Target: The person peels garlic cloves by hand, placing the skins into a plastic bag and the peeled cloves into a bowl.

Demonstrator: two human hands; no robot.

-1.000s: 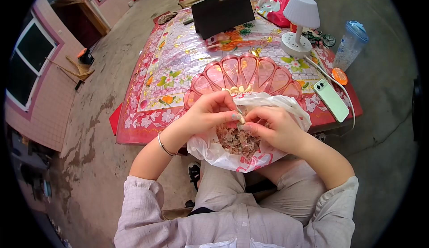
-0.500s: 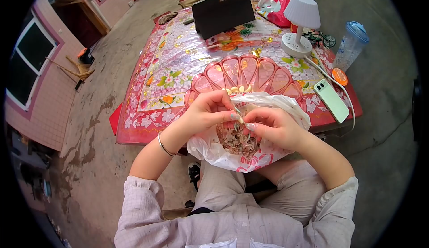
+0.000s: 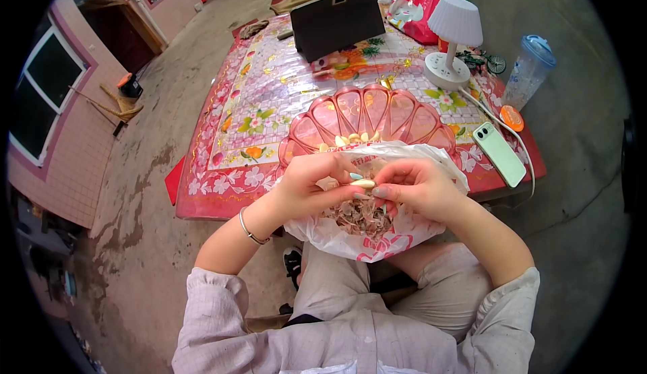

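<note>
A pale, peeled-looking garlic clove [image 3: 364,183] sits between the thumb and forefinger of my left hand [image 3: 317,187]. My right hand [image 3: 418,189] is pinched at the clove's right end; whether a bit of skin is also between its fingertips, I cannot tell. Beneath both hands a white plastic bag [image 3: 317,229] with red print lies open across my lap and the table edge. Dry garlic skins [image 3: 360,219] fill its middle. Just beyond, several pale cloves [image 3: 354,138] lie in a pink, clear, petal-shaped tray [image 3: 371,108].
On the flowered tablecloth [image 3: 253,121] stand a dark tablet case [image 3: 340,23] at the back and a white lamp [image 3: 448,67] at right. A light green phone [image 3: 499,153], a cable, an orange round item [image 3: 511,117] and a blue-lidded cup [image 3: 529,71] are along the right edge.
The clove has turned from a steep tilt to nearly level in my fingers. My left hand's fingers have lowered slightly, and more of the cloves in the tray show.
</note>
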